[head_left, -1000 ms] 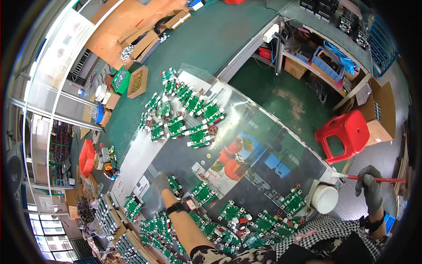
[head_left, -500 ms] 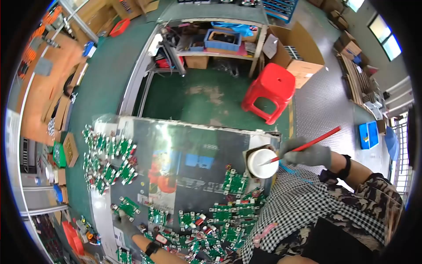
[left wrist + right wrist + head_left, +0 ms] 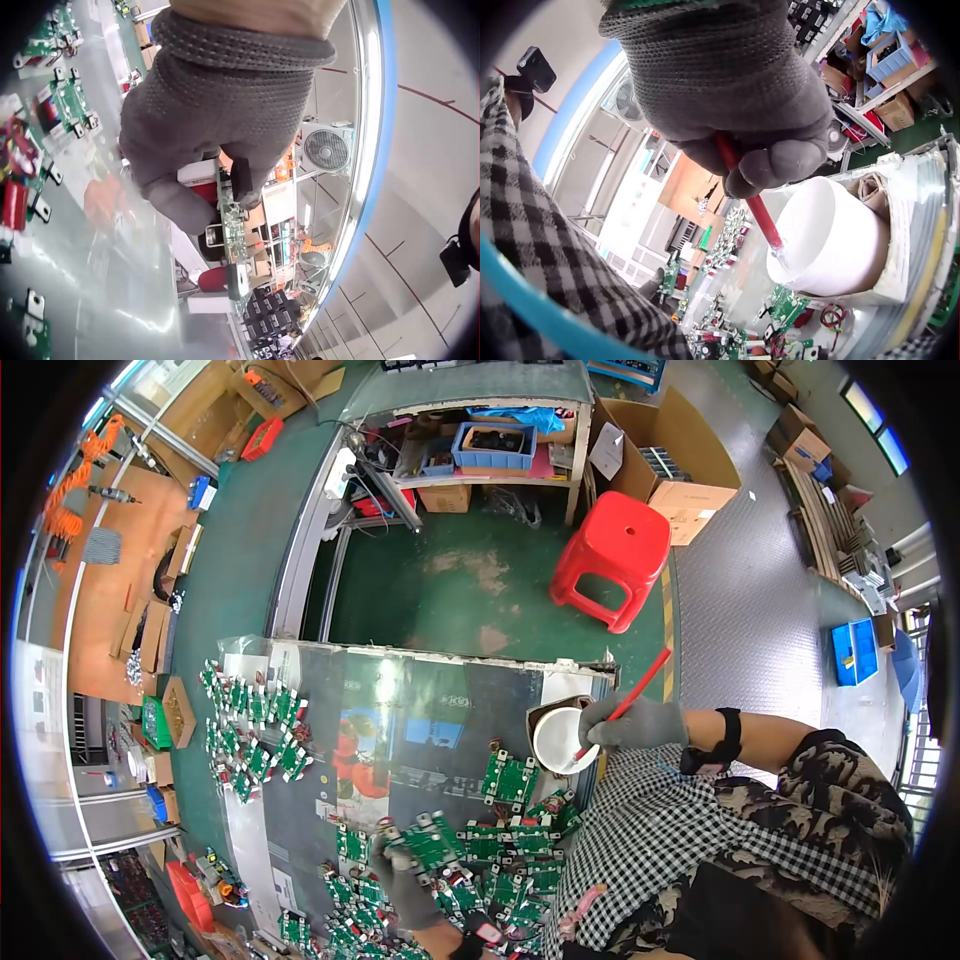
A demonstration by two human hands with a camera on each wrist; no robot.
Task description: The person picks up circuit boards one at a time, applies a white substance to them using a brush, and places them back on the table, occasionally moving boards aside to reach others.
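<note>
My gloved left hand (image 3: 405, 885) holds a green circuit board (image 3: 432, 842) by its edge, raised over other boards at the near side of the table. In the left wrist view, the thumb and fingers pinch this board (image 3: 235, 232), which is seen nearly edge-on. My gloved right hand (image 3: 640, 725) grips a red-handled brush (image 3: 761, 217), its fingers curled round the shaft. The brush's lower end is inside the mouth of a white cup (image 3: 840, 240), which sits in a cardboard holder at the table's corner.
Several circuit boards (image 3: 510, 778) crowd the near side of the table, and another group (image 3: 255, 705) lies at its far left. A red stool (image 3: 625, 535) stands on the floor past the table edge. Behind are a shelf bench with a blue bin (image 3: 495, 458) and an open carton (image 3: 690, 490).
The left hand has picked up a circuit board from the left and brought it right, nearer the body. The right hand has swung the brush into the cup. The head view has turned right.
</note>
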